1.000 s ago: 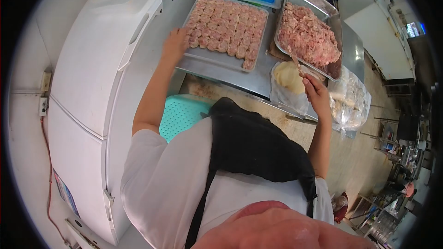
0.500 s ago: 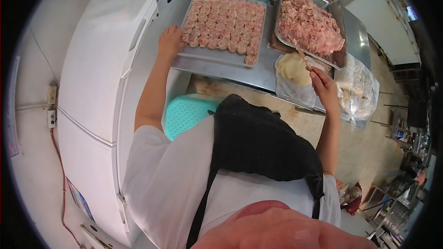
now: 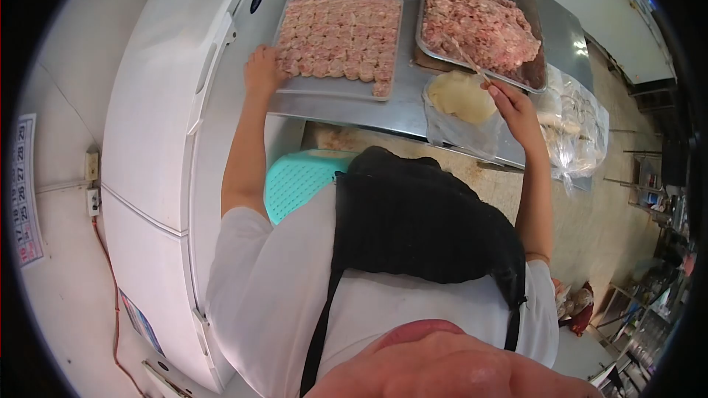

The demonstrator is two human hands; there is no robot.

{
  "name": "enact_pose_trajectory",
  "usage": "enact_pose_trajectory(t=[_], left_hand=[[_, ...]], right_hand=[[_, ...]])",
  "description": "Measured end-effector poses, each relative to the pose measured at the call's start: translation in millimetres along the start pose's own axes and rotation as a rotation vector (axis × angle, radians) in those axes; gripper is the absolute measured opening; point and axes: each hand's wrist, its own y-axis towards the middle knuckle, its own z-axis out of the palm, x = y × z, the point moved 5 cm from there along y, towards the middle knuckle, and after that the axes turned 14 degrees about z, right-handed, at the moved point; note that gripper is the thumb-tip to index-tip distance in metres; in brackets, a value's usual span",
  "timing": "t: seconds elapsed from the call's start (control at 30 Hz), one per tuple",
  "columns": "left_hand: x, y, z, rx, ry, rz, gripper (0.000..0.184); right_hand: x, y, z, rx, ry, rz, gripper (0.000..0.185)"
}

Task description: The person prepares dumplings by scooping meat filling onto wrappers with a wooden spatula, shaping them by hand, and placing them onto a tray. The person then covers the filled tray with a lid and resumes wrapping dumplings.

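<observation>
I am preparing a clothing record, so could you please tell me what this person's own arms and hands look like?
Both the left hand and the right hand are bare, with no glove, ring or watch that I can make out. The forearms are uncovered. Plain white short fabric sleeves, loosely cut and without visible markings, end around elbow level.

Wht T-shirt (image 3: 420,313), short slvs, loose w/ soft folds: L slv (image 3: 240,250) at approx 8 o'clock, R slv (image 3: 544,309) at 4. Plain blk bib apron (image 3: 420,214) over it, narrow blk straps (image 3: 324,324) twd 7 & 5 o'clock. L hand (image 3: 263,70), R hand (image 3: 512,107) & forearms bare.
</observation>
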Motion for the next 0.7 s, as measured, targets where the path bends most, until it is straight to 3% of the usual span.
enact_pose_trajectory(t=[0.07,0.13,0.23,0.33,0.47,0.57,0.6,0.7], left_hand=[[-1,3,0,0.014,0.037,-0.022,0.062],[-10,1,-10,0.063,0.076,-0.052,0.060],[-31,5,-31,-0.057,0.115,-0.046,0.060],[-70,14,-38,0.077,-0.339,-0.166,0.056],[-165,24,-40,-0.011,-0.802,0.031,0.043],[-249,54,-65,0.012,-1.226,0.179,0.034],[-274,70,-67,0.008,-1.394,0.225,0.031],[-347,107,-63,0.003,-1.811,0.301,0.023]], right_hand=[[-1,6,-13,-0.011,-0.015,-0.033,0.035],[-4,14,-33,0.029,-0.045,0.073,0.035],[-12,23,-58,0.023,-0.062,0.055,0.036],[-12,26,-85,0.037,-0.061,0.041,0.038],[-25,36,-117,0.050,-0.200,0.056,0.035],[-31,50,-151,-0.114,-0.578,-0.247,0.034],[-20,49,-160,-0.077,-0.567,-0.199,0.033],[8,43,-162,-0.078,-0.419,-0.351,0.030]])
